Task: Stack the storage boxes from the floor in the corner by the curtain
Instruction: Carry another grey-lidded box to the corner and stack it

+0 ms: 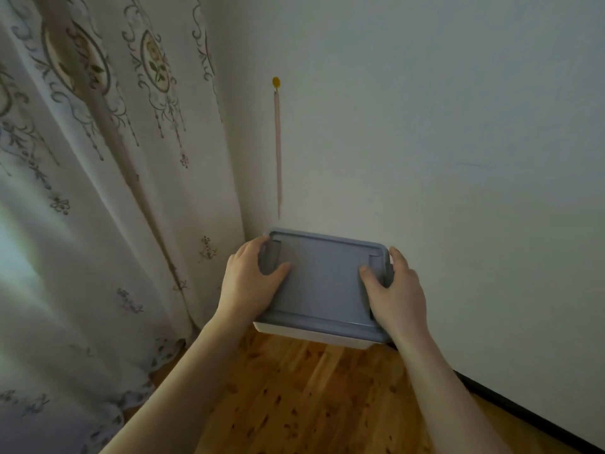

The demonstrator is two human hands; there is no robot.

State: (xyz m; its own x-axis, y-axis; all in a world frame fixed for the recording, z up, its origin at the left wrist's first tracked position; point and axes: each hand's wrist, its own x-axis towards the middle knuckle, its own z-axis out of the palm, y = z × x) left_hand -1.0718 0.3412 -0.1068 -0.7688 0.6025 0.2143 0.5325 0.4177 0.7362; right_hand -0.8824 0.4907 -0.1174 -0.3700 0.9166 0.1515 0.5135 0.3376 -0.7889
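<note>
Clamping both short ends of the blue-lidded storage box (322,283), the left hand (250,281) and right hand (394,291) are placing it into the corner between curtain (98,191) and wall (425,126); between the grips it is probably needing squaring before letting go

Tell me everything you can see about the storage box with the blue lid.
The storage box has a matte grey-blue plastic lid with a raised rim and side latches, over a white base. It sits level, lid shut, in the corner beside the curtain. The left hand and right hand grip its short ends.
</note>
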